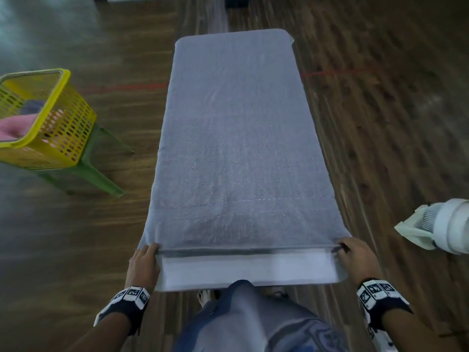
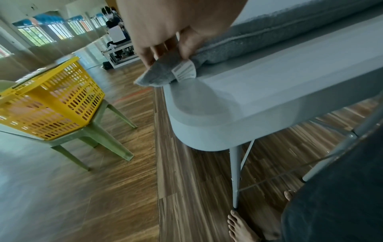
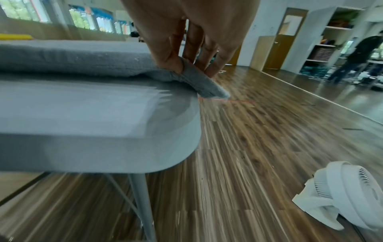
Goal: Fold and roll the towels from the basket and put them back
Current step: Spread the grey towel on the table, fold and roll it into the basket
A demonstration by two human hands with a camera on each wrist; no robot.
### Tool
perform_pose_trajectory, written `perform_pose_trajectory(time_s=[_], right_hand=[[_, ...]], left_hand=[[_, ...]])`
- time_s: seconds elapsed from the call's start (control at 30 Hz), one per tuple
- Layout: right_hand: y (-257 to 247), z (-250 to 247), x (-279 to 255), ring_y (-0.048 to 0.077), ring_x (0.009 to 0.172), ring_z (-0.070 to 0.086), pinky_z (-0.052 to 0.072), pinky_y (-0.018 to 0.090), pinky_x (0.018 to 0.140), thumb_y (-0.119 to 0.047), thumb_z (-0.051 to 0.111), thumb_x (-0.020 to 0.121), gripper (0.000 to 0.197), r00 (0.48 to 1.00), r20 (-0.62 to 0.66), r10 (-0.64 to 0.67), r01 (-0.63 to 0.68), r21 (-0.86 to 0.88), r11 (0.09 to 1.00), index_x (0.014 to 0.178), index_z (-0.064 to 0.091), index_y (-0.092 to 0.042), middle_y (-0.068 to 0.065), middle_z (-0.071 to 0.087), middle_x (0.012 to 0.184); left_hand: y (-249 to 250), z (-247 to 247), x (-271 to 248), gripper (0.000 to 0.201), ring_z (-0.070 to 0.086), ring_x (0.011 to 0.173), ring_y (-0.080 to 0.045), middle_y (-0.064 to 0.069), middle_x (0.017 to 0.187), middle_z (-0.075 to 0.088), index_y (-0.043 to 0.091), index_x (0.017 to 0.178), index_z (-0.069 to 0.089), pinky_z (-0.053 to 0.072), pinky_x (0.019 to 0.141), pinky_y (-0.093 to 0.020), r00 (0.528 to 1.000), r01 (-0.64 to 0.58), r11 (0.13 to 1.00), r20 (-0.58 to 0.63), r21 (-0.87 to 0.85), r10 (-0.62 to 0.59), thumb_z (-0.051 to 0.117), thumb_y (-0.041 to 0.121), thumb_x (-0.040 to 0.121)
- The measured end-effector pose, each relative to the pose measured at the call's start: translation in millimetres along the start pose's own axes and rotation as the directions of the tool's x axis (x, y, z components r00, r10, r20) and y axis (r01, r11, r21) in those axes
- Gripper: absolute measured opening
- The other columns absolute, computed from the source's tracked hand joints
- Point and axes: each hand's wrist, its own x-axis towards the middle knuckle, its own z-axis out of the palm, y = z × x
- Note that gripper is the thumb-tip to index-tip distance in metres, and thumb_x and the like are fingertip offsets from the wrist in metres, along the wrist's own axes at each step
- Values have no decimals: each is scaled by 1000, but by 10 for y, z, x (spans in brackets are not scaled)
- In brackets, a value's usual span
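A grey towel (image 1: 236, 138) lies spread lengthwise over the narrow white table (image 1: 248, 271), covering nearly all of it. My left hand (image 1: 143, 260) pinches the towel's near left corner (image 2: 165, 72), where a white label (image 2: 184, 71) hangs. My right hand (image 1: 355, 255) pinches the near right corner (image 3: 203, 83) between thumb and fingers, lifted just off the table edge. The yellow basket (image 1: 63, 128) stands to the left on a green stool (image 1: 96, 171), with a pink towel (image 1: 17, 128) inside.
A white floor fan (image 1: 441, 227) sits on the wooden floor by the table's right side. My bare feet (image 2: 242, 227) stand by a table leg (image 2: 235, 176). A person (image 3: 358, 55) stands far off by shelves at the right.
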Motion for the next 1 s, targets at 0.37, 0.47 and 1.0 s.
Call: perform_pose_trajectory(time_s=[0.37,0.47,1.0], right_hand=[[26,-128,-145,31,84,55,47,40,76,7,69,73,22,999,-18,-50,50,6,999,87,71,-9,5,60,83],[100,-54,-280,29,84,57,47,37,76,7,71,72,19,1000,24,-13,13,1,1000,84,72,-9,8,65,86],[36,88,-286,41,99,52,39,54,87,-6,71,75,25,993,0,122,-119,-218,969,99,64,-10,19,57,108]], left_hand=[[-238,-201,-176,38,59,77,-29,-6,85,64,11,99,67,46,64,-33,978,-199,980,-73,-20,197,68,-11,68],[-252,-163,-296,33,59,75,-27,-5,83,64,12,96,67,42,62,-31,985,-163,986,-56,-36,161,68,-10,71],[37,134,-295,30,45,94,-31,-10,100,50,15,99,54,37,86,-49,994,104,982,-43,158,-99,66,8,72]])
